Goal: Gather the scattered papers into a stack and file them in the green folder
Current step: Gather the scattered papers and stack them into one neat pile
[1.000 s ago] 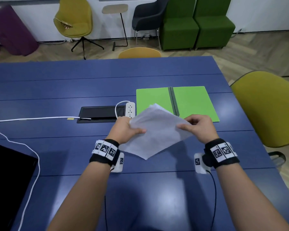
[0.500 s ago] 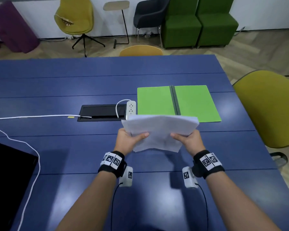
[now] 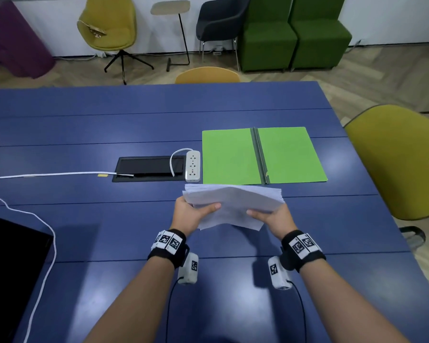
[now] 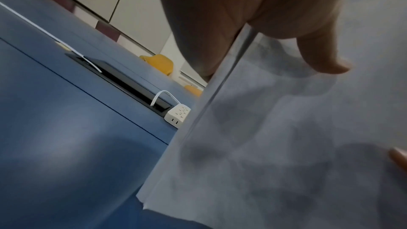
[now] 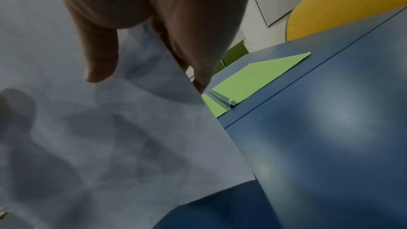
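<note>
A stack of white papers [image 3: 233, 204] hangs above the blue table [image 3: 84, 219], held at both sides. My left hand [image 3: 191, 214] grips its left edge, thumb on top. My right hand [image 3: 273, 217] grips the right edge the same way. The left wrist view shows the thumb lying on the papers [image 4: 286, 145], and the right wrist view shows the other thumb on the papers [image 5: 110, 137]. The green folder [image 3: 287, 157] lies open and flat just beyond the stack, its grey spine in the middle. Its near corner shows as the folder [image 5: 253, 79] in the right wrist view.
A white power strip [image 3: 192, 165] sits left of the folder beside a black cable hatch [image 3: 149, 168]. A white cable [image 3: 47, 174] runs left across the table. A yellow chair [image 3: 401, 164] stands at the right edge, a dark screen [image 3: 10, 268] at the near left.
The papers went from a tilted, skewed sheaf to a squared stack held level. Both hands shifted toward me and to the stack's side edges.
</note>
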Action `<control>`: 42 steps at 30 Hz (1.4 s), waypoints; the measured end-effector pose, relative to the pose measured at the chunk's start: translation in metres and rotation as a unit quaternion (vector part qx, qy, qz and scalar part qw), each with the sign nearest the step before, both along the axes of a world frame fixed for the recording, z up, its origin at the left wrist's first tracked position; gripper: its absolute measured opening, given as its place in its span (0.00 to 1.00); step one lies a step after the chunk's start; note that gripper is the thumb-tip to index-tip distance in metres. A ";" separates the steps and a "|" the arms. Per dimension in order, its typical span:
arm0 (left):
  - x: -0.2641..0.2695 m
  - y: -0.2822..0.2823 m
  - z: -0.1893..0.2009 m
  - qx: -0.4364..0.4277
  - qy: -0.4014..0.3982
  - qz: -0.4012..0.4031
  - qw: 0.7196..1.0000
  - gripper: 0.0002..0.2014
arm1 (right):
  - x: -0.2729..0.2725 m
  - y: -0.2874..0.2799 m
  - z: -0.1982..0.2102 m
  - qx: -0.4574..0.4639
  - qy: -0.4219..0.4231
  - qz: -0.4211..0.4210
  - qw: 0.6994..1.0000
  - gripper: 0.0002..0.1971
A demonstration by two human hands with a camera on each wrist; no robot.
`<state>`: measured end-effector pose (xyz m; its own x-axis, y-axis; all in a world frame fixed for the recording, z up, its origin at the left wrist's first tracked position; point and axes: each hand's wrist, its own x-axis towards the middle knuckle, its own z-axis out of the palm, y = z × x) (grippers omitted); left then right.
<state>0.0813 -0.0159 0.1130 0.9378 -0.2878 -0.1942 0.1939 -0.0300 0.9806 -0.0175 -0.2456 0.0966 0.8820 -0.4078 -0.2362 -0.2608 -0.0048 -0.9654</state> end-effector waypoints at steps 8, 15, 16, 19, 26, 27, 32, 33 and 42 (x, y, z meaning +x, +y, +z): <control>-0.001 -0.001 0.009 0.001 -0.014 0.007 1.000 0.13 | 0.005 0.003 0.014 -0.007 -0.053 -0.024 0.998 0.16; 0.000 -0.002 -0.001 0.088 0.015 0.020 0.996 0.11 | 0.004 0.003 0.006 -0.022 -0.002 -0.001 1.000 0.14; 0.005 -0.001 0.001 0.113 0.001 0.013 0.994 0.10 | 0.006 0.002 0.011 -0.016 -0.013 -0.021 1.000 0.13; 0.025 0.005 0.015 0.195 -0.067 -0.028 0.978 0.09 | 0.008 -0.010 0.031 -0.008 -0.071 -0.067 0.995 0.10; 0.046 -0.008 0.065 0.347 -0.210 -0.151 0.901 0.18 | 0.021 -0.031 0.050 -0.211 -0.086 0.015 0.974 0.08; 0.044 -0.013 0.067 0.357 -0.232 -0.177 0.887 0.18 | 0.024 -0.028 0.051 -0.246 -0.086 0.039 0.965 0.09; 0.035 -0.030 0.066 0.387 -0.271 -0.247 0.846 0.17 | 0.026 -0.010 0.054 -0.354 -0.081 0.121 0.924 0.04; 0.035 -0.027 0.066 0.372 -0.271 -0.244 0.854 0.14 | 0.024 -0.010 0.051 -0.347 -0.086 0.106 0.928 0.04; 0.049 0.059 0.024 0.130 -0.056 -0.034 0.989 0.15 | -0.009 -0.035 0.027 -0.050 -0.060 -0.042 0.996 0.14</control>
